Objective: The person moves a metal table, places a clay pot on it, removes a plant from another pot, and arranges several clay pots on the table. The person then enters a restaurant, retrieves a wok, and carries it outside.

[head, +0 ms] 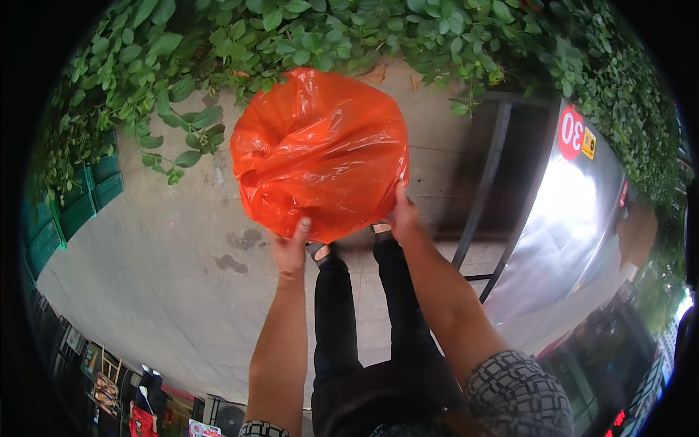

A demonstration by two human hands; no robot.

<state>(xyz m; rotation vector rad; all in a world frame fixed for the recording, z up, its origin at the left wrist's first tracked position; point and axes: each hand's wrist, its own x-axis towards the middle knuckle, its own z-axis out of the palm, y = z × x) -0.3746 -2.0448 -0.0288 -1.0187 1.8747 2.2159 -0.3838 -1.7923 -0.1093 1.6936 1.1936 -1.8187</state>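
A round, bulky thing wrapped in a shiny orange plastic bag (322,147) is held out in front of me, above the pavement. What is inside cannot be seen. My left hand (290,248) grips its near left edge, thumb on top and fingers hidden beneath. At the near right side my right hand (403,216) holds it, the thumb pressed along the plastic. Creases run across the taut film. Below the bag, my feet and dark trousers (336,317) show on the ground.
Leafy green shrubs (306,33) border the far side and touch near the bag's top. On the right stands a dark metal frame (486,180) with a shiny panel (546,218). Green crates (82,202) sit at left. A person in red (143,420) is at lower left.
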